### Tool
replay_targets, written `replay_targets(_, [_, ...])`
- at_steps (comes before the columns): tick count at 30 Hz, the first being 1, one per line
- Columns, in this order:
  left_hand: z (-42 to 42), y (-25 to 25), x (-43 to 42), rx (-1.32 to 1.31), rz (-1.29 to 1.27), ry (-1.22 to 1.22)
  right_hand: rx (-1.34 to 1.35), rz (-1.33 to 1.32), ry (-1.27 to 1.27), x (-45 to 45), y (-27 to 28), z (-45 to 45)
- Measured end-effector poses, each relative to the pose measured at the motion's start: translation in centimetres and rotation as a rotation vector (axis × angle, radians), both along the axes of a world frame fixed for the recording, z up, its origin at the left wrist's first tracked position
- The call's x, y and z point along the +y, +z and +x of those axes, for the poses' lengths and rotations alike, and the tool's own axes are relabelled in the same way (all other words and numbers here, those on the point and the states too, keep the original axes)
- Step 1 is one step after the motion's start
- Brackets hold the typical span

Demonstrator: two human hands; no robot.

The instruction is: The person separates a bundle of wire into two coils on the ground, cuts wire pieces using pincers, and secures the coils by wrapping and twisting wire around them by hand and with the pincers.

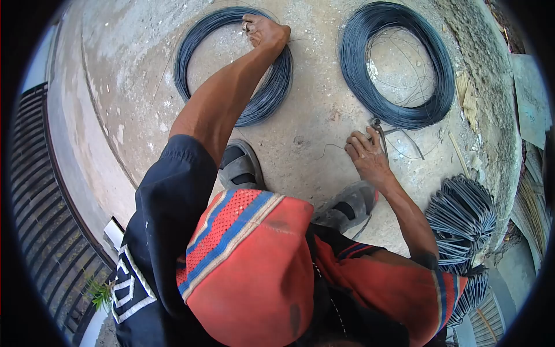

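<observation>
My left hand (265, 32) is at the upper right rim of the left coil of thin dark wire (272, 95), fingers curled closed on strands of the wire. A loose wire end sticks out just right of that wrist. My right hand (368, 153) is closed around a pair of dark pincers (377, 124), whose head points up toward the lower edge of the right wire coil (352, 63). One pincer handle slants away to the right, outside the fingers. Beside this hand, a thin bent piece of wire (332, 146) reaches left. Both coils lie flat on the concrete.
My sandalled feet (245, 165) stand on the concrete floor (300, 110) below the coils. Bundles of bent metal rods (462, 217) lie at the right, near a rough raised edge. A dark metal grille (43, 191) runs along the left, with a small plant (99, 292).
</observation>
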State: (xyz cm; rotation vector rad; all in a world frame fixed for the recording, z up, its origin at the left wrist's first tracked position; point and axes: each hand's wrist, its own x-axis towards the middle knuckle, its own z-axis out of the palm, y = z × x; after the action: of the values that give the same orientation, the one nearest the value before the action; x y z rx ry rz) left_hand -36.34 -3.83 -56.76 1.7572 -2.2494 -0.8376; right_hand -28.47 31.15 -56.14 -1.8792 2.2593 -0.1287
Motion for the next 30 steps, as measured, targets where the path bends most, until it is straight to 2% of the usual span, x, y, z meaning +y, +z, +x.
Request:
replay_targets(2, [0.4,0.2,0.0,0.000,-0.058,-0.128,0.123,0.001,0.011,-0.6,0.0,0.2])
replay_targets(5, [1.1,0.2,0.3,0.042,-0.057,-0.283,0.127,-0.017,-0.055,-0.7,-0.6,0.9])
replay_targets(8, [2.8,-1.5,0.3,0.139,-0.050,-0.476,-0.122,-0.236,-0.182,-1.1,0.5,0.9])
replay_targets(11, [8.4,-0.2,3.5,0.206,0.020,-0.675,-0.584,-0.432,-0.760,-1.9,1.2,2.0])
replay_targets(15, [15.5,1.8,5.0,0.215,0.276,-0.793,-1.021,-0.564,-1.090,-4.7,2.3,1.1])
replay_targets(19, [17.1,4.5,5.1,0.267,0.447,-0.663,-1.228,-0.405,-1.057,-10.8,0.0,1.0])
replay_targets(22, [16.8,4.8,4.2,0.059,0.491,-0.847,-1.274,-0.302,-0.984,-14.6,-0.9,0.7])
replay_targets(24, [17.6,3.8,4.5,0.062,0.516,-0.872,-1.256,-0.253,-0.919,-16.5,-0.6,-0.3])
replay_targets(26, [19.2,2.5,4.6,0.013,0.457,-0.923,-1.072,-0.211,-0.838,-17.9,0.4,-0.5])
replay_targets(30, [19.5,4.2,4.3,-0.120,0.487,-0.974,-0.754,-0.175,-0.734,-18.5,0.9,0.7])
